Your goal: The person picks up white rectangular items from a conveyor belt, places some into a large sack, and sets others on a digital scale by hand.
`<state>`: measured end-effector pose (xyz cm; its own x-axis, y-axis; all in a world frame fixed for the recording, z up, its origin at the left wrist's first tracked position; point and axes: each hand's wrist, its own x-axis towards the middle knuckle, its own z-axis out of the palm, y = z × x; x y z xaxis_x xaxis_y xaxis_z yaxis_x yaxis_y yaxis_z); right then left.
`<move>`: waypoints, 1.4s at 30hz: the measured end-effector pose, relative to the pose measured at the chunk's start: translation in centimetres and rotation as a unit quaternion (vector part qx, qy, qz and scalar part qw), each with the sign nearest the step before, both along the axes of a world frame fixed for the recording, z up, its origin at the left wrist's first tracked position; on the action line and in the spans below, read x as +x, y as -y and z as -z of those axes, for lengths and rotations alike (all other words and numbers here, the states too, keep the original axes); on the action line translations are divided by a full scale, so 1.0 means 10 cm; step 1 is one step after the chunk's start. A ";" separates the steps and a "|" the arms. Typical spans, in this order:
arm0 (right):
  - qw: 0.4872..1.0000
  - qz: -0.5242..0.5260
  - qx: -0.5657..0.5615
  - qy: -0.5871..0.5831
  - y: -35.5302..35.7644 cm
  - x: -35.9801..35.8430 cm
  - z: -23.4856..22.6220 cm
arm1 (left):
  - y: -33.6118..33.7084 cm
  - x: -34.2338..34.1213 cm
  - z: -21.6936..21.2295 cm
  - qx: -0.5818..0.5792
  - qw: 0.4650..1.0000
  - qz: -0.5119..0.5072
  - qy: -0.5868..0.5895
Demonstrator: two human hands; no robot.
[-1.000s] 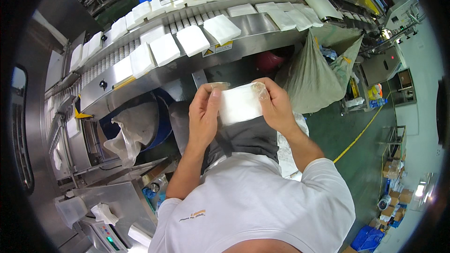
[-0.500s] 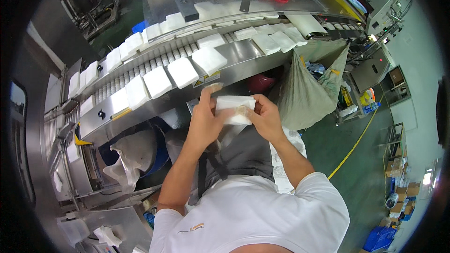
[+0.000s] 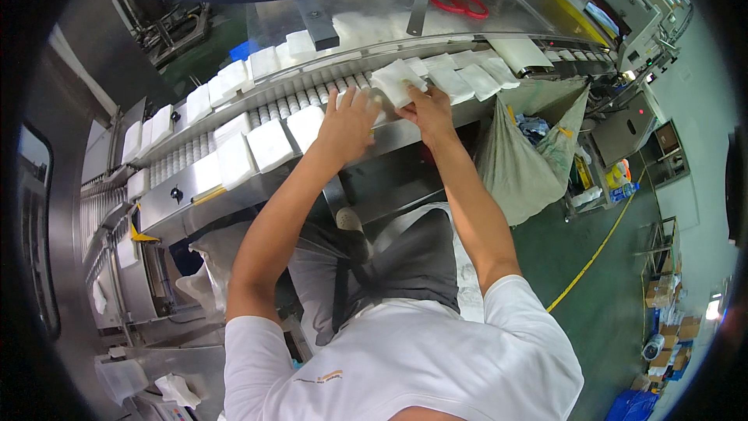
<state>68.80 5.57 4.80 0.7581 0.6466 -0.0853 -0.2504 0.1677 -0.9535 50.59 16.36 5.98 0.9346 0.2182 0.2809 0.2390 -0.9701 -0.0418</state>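
Observation:
My right hand [image 3: 430, 111] pinches the near edge of a flat white folded pad [image 3: 396, 80] at the metal ledge along the conveyor. To its left, my left hand [image 3: 348, 126] reaches over the row of pads with its fingers spread, slightly blurred. Its fingers partly cover the pads beneath, so I cannot tell whether it touches one. Left of that hand, white pads [image 3: 269, 146] lie along the ledge, and more pads [image 3: 450, 84] overlap just right of my right hand.
Behind the ledge runs a roller conveyor [image 3: 273, 107] with another row of white pads beyond it. Red-handled scissors [image 3: 460, 1] lie on the clear cover. A grey-green cloth bag [image 3: 518, 164] hangs at the right. A yellow line [image 3: 596, 253] crosses the green floor.
Both hands have risen from above my lap to the ledge. The folded white pad they held together is gone from there; my right hand now grips a pad alone, and the left has spread its fingers.

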 end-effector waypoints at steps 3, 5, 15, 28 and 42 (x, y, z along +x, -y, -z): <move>1.000 -0.008 -0.013 -0.015 -0.08 -0.13 0.00 | -0.02 -0.12 0.01 -0.023 1.000 0.017 0.000; 1.000 -0.002 -0.012 -0.010 -0.10 -0.17 0.03 | -0.06 -0.22 0.02 -0.016 0.999 0.028 0.003; 0.959 -0.158 -0.194 0.136 0.21 -0.17 -0.20 | -0.11 -0.37 0.03 -0.035 0.996 0.047 0.074; 0.804 0.087 -0.194 0.556 0.52 -0.55 -0.19 | 1.14 -1.46 -0.36 -0.261 0.934 -0.013 0.243; 0.853 -0.417 -0.052 0.311 0.33 -2.44 0.40 | 2.09 -3.82 -0.54 -0.331 0.823 -0.288 0.361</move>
